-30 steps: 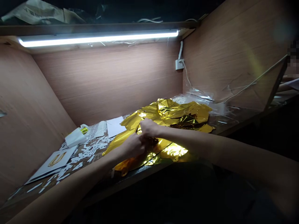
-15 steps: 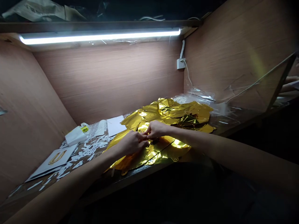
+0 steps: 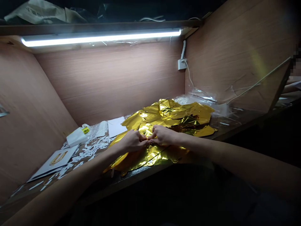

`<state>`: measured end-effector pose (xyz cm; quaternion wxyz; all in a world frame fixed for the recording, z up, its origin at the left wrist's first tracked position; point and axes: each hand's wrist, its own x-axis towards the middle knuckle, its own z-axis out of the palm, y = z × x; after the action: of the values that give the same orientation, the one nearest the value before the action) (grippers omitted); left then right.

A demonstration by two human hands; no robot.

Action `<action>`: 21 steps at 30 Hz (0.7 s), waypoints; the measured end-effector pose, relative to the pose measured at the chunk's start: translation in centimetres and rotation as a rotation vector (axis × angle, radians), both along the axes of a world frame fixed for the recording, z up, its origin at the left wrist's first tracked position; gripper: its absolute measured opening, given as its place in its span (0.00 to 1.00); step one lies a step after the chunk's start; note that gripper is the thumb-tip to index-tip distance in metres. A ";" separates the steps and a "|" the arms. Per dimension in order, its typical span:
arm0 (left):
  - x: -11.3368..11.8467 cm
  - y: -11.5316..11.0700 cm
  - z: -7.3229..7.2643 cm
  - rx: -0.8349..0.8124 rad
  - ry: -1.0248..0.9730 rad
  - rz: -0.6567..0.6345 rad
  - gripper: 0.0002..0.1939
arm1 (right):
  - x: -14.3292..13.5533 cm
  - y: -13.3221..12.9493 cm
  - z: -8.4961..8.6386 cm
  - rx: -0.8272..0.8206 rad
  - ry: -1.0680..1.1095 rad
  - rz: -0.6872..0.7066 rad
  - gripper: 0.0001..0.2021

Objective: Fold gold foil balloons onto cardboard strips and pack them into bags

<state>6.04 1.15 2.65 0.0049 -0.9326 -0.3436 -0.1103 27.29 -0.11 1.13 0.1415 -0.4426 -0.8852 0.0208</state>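
Flat gold foil balloons (image 3: pixel 150 158) lie in a crinkled heap on the bench, with small holed tabs along their edges. My left hand (image 3: pixel 133 140) reaches over the front of the heap, thumb and bent fingers pinched on the foil. Right beside it, my right hand (image 3: pixel 162 135) is closed in the same way, its fingertips meeting those of the left. Both hands grip the gold foil balloon near the middle of the front part. The exact bit between the fingertips is too small to make out.
White paper strips (image 3: pixel 88 149) are strewn to the left, beside white cards (image 3: pixel 55 160) and a white sheet (image 3: pixel 116 126). Clear plastic (image 3: pixel 204 96) lies at the back right. Wooden side walls enclose the bench under a tube light (image 3: pixel 101 38). Another person's arm (image 3: pixel 291 87) shows far right.
My right hand has shifted slightly down and its knuckles have turned, thumb now lower against the foil. My left hand has barely moved. The front foil edge has shifted slightly.
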 end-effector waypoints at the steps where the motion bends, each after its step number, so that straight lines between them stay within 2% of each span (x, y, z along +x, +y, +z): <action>1: 0.0 0.1 0.0 0.002 0.013 0.030 0.20 | -0.2 -0.3 0.0 -0.004 -0.018 -0.011 0.16; 5: 0.1 0.3 -0.5 0.074 0.012 0.084 0.20 | -1.2 -0.3 0.5 -0.104 0.018 -0.164 0.18; 8: 0.0 0.1 -0.9 0.110 0.007 0.073 0.21 | -2.0 1.2 1.1 -0.281 0.227 -0.275 0.16; 12: -0.1 -0.4 -1.2 0.093 -0.012 0.070 0.19 | -2.5 3.3 1.7 -0.570 0.537 -0.296 0.11; 14: -0.2 -0.3 -1.3 0.047 -0.039 0.075 0.17 | -2.6 3.9 1.7 -0.630 0.579 -0.295 0.09; 16: -0.6 0.4 -1.1 -0.064 -0.077 0.079 0.15 | -2.6 4.1 1.5 -0.607 0.598 -0.283 0.07; 19: -2.5 2.8 0.0 -0.211 -0.223 0.243 0.15 | -2.4 4.0 0.8 -0.547 0.678 -0.275 0.09; 21: -4.7 4.9 1.0 -0.179 -0.354 0.475 0.15 | -2.1 3.9 0.4 -0.523 0.740 -0.302 0.09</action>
<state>1.33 6.07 3.63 -0.1117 -0.7893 -0.5557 -0.2359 25.20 3.82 1.56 0.3324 -0.5501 -0.6662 0.3782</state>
